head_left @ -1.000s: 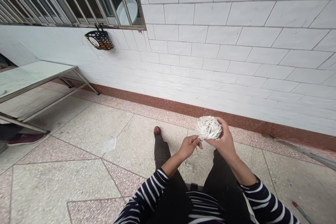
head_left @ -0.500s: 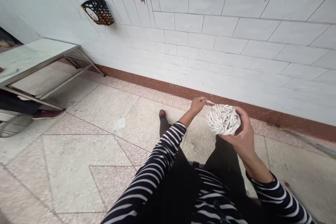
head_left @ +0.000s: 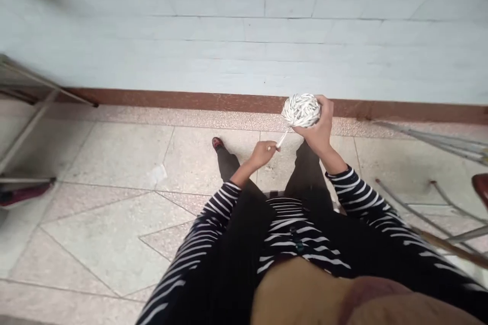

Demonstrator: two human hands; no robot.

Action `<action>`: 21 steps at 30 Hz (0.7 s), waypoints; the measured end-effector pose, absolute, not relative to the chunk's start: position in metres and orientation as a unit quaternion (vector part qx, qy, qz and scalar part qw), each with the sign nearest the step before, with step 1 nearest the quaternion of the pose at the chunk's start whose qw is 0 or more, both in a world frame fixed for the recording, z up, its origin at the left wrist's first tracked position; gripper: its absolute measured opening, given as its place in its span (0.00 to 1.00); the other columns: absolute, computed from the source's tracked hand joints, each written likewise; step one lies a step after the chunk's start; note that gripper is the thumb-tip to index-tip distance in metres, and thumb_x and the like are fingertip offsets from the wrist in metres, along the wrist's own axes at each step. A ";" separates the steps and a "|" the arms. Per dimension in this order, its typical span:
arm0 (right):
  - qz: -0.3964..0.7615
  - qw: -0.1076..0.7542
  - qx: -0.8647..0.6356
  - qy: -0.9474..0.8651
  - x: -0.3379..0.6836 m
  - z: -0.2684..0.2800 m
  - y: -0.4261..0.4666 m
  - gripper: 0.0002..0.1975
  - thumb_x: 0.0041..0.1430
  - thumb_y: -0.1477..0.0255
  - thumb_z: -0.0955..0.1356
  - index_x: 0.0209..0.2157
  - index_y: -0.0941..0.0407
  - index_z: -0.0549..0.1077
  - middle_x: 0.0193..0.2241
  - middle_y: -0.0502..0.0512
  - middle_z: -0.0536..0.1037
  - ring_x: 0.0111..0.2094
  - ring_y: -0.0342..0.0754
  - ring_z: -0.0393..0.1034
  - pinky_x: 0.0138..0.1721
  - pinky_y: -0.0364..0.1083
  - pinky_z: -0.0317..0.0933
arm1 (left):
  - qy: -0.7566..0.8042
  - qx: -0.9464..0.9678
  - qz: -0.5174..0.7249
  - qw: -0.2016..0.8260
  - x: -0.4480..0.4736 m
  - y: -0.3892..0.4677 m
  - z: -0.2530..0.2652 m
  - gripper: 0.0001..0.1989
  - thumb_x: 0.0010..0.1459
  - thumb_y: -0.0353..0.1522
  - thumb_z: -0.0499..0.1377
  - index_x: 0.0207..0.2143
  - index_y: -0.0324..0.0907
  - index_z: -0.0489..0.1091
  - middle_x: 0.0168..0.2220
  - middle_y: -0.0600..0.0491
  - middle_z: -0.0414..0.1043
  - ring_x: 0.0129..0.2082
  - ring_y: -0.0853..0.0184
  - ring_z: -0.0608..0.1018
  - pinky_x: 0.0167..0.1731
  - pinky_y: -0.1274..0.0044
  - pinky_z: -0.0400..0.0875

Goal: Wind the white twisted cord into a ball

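Observation:
My right hand (head_left: 319, 129) is wrapped round the right side of a ball of white cord (head_left: 302, 110), which looks like twisted strips with dark flecks. A short strand (head_left: 282, 138) runs taut from the ball's lower left down to my left hand (head_left: 263, 154). That hand is closed in a pinch on the strand's end, below and left of the ball. Both hands are out in front of my body, above my knees. My right fingertips behind the ball are hidden.
A white tiled wall (head_left: 229, 51) with a red-brown skirting (head_left: 171, 99) faces me. A metal-legged table (head_left: 28, 127) is at the left, with a dark red shoe (head_left: 26, 193) below it. Metal chair legs (head_left: 430, 208) stand at the right. A paper scrap (head_left: 159, 174) lies on the floor.
My view has turned right and downward. My left hand has moved from the ball's upper left to its lower left, bringing the strand with it. My right hand still holds the ball.

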State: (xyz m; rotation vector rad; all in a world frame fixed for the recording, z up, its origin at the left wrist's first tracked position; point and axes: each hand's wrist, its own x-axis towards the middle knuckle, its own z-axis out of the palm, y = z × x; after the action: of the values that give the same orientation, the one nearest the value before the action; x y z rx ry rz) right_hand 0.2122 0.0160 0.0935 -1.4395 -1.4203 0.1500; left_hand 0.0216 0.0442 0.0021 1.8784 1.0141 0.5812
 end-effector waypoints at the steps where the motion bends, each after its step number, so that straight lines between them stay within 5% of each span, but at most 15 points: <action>1: 0.072 0.508 -0.618 -0.596 0.213 0.082 0.021 0.42 0.39 0.66 0.76 0.55 0.51 0.58 0.52 0.59 0.61 0.56 0.62 0.58 0.57 0.64 0.57 | 0.390 0.776 0.228 0.441 0.016 0.036 0.005 0.14 0.55 0.25 0.50 0.29 0.39 0.77 0.30 0.55 0.78 0.33 0.67 0.78 0.37 0.78 0.68; 6: 0.278 0.376 -0.677 -0.568 0.200 0.030 0.020 0.43 0.35 0.71 0.76 0.55 0.52 0.60 0.54 0.60 0.61 0.57 0.62 0.59 0.56 0.59 0.59 | 0.362 0.863 0.219 0.277 -0.005 0.036 0.030 0.13 0.57 0.24 0.52 0.33 0.41 0.77 0.34 0.51 0.79 0.37 0.64 0.78 0.46 0.72 0.70; 12: 0.453 0.272 -0.630 -0.569 0.187 0.010 0.007 0.38 0.32 0.75 0.75 0.51 0.55 0.69 0.48 0.58 0.69 0.51 0.60 0.66 0.54 0.57 0.61 | 0.227 0.950 0.172 0.126 -0.012 0.056 0.039 0.12 0.60 0.23 0.52 0.36 0.42 0.75 0.31 0.53 0.77 0.35 0.67 0.78 0.63 0.62 0.55; 16: 0.560 0.241 -0.560 -0.561 0.199 0.023 0.005 0.32 0.36 0.76 0.72 0.49 0.54 0.73 0.41 0.54 0.77 0.44 0.55 0.72 0.47 0.53 0.67 | 0.228 0.940 0.192 0.169 -0.008 0.065 0.043 0.12 0.63 0.26 0.51 0.39 0.42 0.75 0.34 0.53 0.77 0.37 0.67 0.78 0.64 0.62 0.53; 21: 0.697 0.317 -0.370 -0.526 0.208 0.058 -0.006 0.38 0.32 0.76 0.76 0.52 0.50 0.73 0.50 0.53 0.76 0.52 0.56 0.69 0.55 0.55 0.61 | 0.312 0.832 0.271 0.368 0.000 0.079 0.050 0.12 0.62 0.30 0.52 0.33 0.41 0.76 0.33 0.53 0.78 0.36 0.67 0.78 0.58 0.66 0.63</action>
State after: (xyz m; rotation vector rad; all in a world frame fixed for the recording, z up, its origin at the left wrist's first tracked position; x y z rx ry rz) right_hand 0.2083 -0.0064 0.0585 -0.9753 -1.3846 1.8344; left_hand 0.0002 0.0794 0.0505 2.1374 0.8024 0.6967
